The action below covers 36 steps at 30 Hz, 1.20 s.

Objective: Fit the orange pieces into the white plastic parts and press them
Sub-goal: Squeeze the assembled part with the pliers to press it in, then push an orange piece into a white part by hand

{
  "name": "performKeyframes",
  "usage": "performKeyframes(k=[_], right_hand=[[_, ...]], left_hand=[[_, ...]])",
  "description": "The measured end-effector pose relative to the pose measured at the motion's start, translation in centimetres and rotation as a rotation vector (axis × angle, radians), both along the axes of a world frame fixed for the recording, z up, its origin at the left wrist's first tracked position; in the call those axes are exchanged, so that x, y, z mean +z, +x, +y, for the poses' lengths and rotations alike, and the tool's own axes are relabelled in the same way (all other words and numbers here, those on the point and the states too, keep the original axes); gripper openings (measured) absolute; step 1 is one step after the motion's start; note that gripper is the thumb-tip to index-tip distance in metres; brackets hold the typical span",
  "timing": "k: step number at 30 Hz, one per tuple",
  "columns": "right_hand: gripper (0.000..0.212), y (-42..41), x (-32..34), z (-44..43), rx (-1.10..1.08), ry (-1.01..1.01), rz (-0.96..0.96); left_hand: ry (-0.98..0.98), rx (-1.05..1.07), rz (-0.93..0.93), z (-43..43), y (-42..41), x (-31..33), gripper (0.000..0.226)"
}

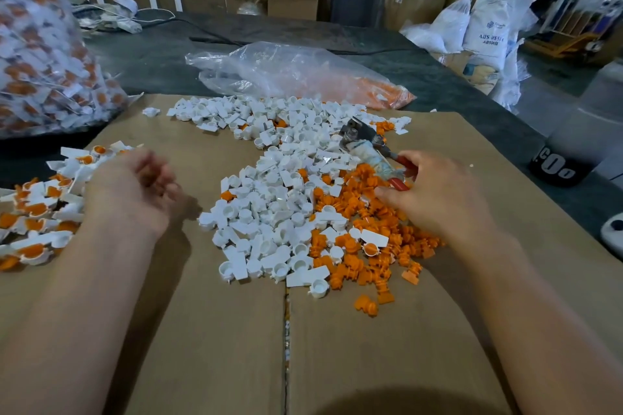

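Right hand (pixel 435 194) lies low over the orange pieces (pixel 357 209), fingertips down among them just beside the red handle of a hand tool (pixel 362 145) that rests on the heap. From my seat I cannot tell whether the fingers pinch a piece or only touch the pile. Left hand (pixel 141 189) hangs to the left of the heap, blurred, its fingers loosely curled and, as far as I can see, holding nothing. The orange pieces lie scattered on the right and near side of the cardboard (pixel 215 330), mixed at their left edge with the white parts (pixel 279 199), which spread from the middle toward the far side. Assembled ones sit in a pile (pixel 37 209) at the left edge. I judge both kinds to be light, stiff moulded plastic, smooth enough to skid when nudged. So an orange piece wants a firm pinch across its flat tab rather than its round body, and a white part is best held by its flat tag with the cup facing up. Nothing looks fragile, though a crooked fit could jam under pressing.
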State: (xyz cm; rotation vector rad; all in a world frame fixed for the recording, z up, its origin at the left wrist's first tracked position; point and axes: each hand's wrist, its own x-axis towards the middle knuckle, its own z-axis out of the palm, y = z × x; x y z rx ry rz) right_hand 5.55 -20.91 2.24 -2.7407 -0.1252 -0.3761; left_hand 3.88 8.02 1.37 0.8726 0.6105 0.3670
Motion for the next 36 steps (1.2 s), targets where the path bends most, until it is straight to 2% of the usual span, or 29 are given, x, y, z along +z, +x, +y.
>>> performKeyframes(k=[3, 4, 7, 13, 21, 27, 30, 36], right_hand=[[0.058, 0.1, 0.1, -0.3, -0.032, -0.014, 0.021], [0.059, 0.2, 0.1, -0.4, -0.042, -0.019, 0.028], [0.061, 0.4, 0.1, -0.8, -0.066, -0.027, 0.05], [0.066, 1.1, 0.1, -2.0, -0.09, 0.007, 0.101], [0.082, 1.2, -0.7, -0.9, 0.047, 0.009, 0.134], [0.081, 1.0, -1.3, 0.0, 0.117, -0.048, 0.126], [0.081, 1.0, -1.4, 0.2, 0.124, -0.06, 0.127], [0.087, 1.0, -1.7, 0.7, 0.12, -0.108, 0.174]], left_hand=[[0.726, -0.179, 0.073, -1.5, -1.1, 0.5, 0.017], [0.874, -0.257, 0.074, -2.0, -1.5, 0.5, 0.019], [1.015, -0.517, 0.111, -2.8, -2.1, 0.3, 0.026], [1.319, -0.654, 0.223, -2.5, -1.9, -0.3, 0.028], [1.454, -0.583, 0.177, -2.6, -1.7, -0.8, 0.026], [1.512, -0.553, 0.139, -2.8, -1.6, -0.9, 0.028], [1.458, -0.486, 0.092, -2.9, -1.8, -0.8, 0.025], [1.186, -0.398, 0.0, -3.4, -2.0, -0.6, 0.02]])
